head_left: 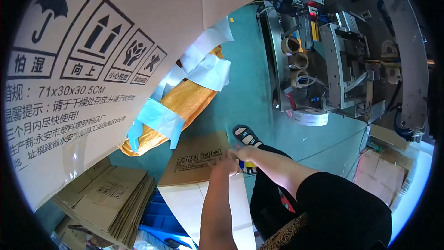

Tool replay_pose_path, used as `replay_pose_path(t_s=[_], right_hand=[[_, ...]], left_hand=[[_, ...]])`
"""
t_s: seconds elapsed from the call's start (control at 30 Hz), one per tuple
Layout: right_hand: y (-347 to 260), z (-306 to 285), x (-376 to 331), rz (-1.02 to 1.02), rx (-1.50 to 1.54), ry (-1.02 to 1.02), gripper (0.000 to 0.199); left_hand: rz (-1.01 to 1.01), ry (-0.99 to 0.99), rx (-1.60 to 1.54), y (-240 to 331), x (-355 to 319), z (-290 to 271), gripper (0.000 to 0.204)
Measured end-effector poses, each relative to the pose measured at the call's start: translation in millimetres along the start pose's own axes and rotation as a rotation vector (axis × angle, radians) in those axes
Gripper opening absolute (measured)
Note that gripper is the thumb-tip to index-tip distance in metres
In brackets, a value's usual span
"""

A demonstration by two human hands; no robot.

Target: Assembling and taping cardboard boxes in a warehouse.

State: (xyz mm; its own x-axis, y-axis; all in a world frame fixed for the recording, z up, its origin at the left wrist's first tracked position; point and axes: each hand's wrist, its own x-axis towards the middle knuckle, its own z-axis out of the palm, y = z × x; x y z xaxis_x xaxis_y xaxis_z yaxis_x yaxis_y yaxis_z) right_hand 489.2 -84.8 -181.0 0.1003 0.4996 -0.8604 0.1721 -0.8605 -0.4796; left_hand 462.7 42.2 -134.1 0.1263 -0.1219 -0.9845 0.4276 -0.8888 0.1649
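Note:
My left hand (225,165) rests at the right end of a brown cardboard carton (196,155) with printed handling symbols, its fingers spread on the top. Close beside it, my right hand (240,152) reaches in over the same edge; its fingers are blurred and partly hidden. A small yellow and blue thing (249,164) shows just below the right hand, near my foot; its kind and whether I hold it are unclear. Under the carton is a white, box-like surface (226,199). A large carton (115,28) with printed symbols fills the upper left.
Folded cardboard sheets (111,190) are stacked at lower left, beside a blue crate (162,220). An orange woven sack (189,99) with pale sheets lies beyond the carton. A metal machine (342,60) with rolls stands at right. More cardboard (379,171) lies at far right.

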Motion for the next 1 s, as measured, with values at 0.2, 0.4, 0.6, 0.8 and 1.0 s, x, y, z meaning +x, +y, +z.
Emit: replay_pose_path(t_s=[0.2,0.4,0.6,0.8,1.0], right_hand=[[48,-36,-80,0.393,0.468,0.383,0.075],[-57,-103,-229,-0.148,0.797,0.182,0.065],[-181,-106,-234,-0.424,-0.150,-0.246,0.053],[-294,-41,-203,-0.583,-0.590,-0.593,0.054],[-357,88,-180,-0.620,-0.946,-0.738,0.049]], left_hand=[[0.032,0.602,-0.259,-24,-18,-8,0.051],[0.633,0.540,-1.791,-40,-133,32,0.067],[1.265,0.325,-2.368,-77,-233,103,0.070],[0.869,0.789,-2.727,-103,-274,211,0.027],[0.578,1.236,-3.122,-92,-249,321,0.011]])
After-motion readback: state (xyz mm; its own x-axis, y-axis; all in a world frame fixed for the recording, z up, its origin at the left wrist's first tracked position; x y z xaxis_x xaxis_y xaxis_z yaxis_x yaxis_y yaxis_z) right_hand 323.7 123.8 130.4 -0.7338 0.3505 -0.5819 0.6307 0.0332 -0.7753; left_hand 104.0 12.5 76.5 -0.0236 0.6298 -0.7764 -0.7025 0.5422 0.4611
